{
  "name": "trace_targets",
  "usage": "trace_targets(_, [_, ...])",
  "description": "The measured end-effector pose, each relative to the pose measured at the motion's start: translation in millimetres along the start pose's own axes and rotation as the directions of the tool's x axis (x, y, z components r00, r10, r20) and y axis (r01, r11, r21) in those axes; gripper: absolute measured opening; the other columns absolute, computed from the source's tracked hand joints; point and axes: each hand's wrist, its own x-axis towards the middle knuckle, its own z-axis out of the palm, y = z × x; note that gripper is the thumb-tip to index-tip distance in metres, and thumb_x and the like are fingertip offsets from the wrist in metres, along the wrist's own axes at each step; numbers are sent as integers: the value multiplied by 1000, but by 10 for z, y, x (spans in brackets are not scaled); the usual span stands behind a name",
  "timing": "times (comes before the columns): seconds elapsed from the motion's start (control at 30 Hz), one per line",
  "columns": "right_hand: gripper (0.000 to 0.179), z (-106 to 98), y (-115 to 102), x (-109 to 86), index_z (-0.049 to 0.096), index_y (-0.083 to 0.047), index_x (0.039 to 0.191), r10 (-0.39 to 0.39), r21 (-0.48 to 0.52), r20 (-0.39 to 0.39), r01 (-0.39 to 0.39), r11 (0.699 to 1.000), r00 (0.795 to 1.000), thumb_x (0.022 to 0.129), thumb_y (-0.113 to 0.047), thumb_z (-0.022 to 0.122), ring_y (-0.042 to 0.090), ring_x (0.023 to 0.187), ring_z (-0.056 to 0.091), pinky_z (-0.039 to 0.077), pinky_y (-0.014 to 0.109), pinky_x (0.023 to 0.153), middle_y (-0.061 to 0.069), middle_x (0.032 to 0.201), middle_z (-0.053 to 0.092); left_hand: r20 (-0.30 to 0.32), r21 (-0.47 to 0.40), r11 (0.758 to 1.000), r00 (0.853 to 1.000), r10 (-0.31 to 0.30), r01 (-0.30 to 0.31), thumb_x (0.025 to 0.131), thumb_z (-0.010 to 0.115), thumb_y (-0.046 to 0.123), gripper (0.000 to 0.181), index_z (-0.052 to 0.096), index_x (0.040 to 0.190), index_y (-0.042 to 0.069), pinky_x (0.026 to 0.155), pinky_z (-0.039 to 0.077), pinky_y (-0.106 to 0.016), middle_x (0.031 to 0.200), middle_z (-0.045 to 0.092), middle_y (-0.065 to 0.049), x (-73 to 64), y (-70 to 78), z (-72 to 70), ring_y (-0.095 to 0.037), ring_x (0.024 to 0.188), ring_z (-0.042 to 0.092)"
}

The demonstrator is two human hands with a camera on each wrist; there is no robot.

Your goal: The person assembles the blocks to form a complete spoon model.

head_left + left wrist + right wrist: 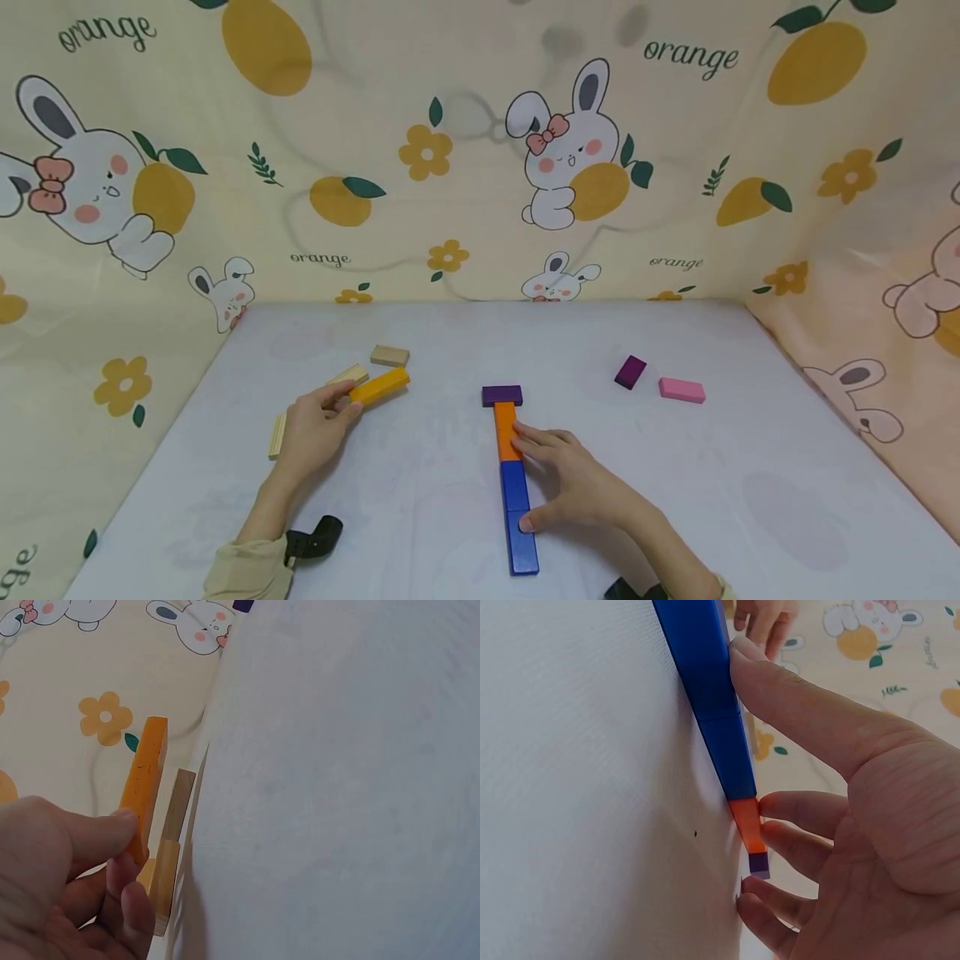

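My left hand (313, 429) pinches a yellow block (381, 387) by one end, between thumb and fingers; in the left wrist view that block (146, 784) is tilted. Down the middle of the table runs a row: a purple block (502, 396) lying crosswise at the far end, then an orange block (507, 433), a blue block (514, 486) and another blue block (522, 546). Along the row's right side lies my right hand (581, 479), fingers loosely bent. Its thumb touches the nearest blue block, and fingertips touch the orange one.
Plain wooden blocks lie around my left hand: one (390, 356) behind it, one (348, 375) by the yellow block, one (277, 437) partly hidden. Farther right are a dark purple block (630, 372) and a pink block (682, 390). A patterned cloth (480, 242) stands behind the white table.
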Motion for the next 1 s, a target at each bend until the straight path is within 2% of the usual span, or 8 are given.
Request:
trace_targets(0.43, [94, -2, -13, 3, 48, -17, 147, 0, -1, 3, 0, 1000, 1000, 69, -53, 85, 33, 138, 27, 30, 65, 103, -3, 158, 30, 18, -29, 999, 1000, 24, -23, 90, 71, 4, 35, 65, 123, -4, 62, 49, -24, 95, 67, -13, -14, 44, 19, -22, 76, 59])
trace_targets(0.67, [94, -4, -12, 10, 48, -18, 147, 12, -24, 5, -12, 1000, 1000, 69, -54, 85, 32, 138, 27, 32, 64, 102, -4, 158, 30, 46, -61, 996, 997, 67, -64, 89, 73, 5, 36, 66, 124, -2, 67, 51, -28, 100, 68, -11, -14, 130, 118, -21, 83, 60])
trace_targets(0.83, [94, -6, -12, 23, 48, -18, 148, 8, -33, 8, -8, 999, 1000, 69, -54, 85, 31, 138, 27, 32, 64, 103, -4, 158, 30, 107, -124, 985, 985, 134, -121, 88, 74, 4, 35, 67, 122, -1, 70, 53, -29, 102, 68, -7, 13, 240, 262, -18, 84, 59])
trace_targets(1.0, [94, -12, -3, 30, 48, -19, 148, 13, -29, 10, -13, 999, 1000, 69, -55, 84, 32, 138, 26, 32, 64, 102, -4, 157, 30, 175, -141, 977, 967, 183, -159, 88, 73, 4, 34, 68, 122, 0, 70, 53, -31, 106, 68, -6, 127, 407, 313, -17, 82, 57])
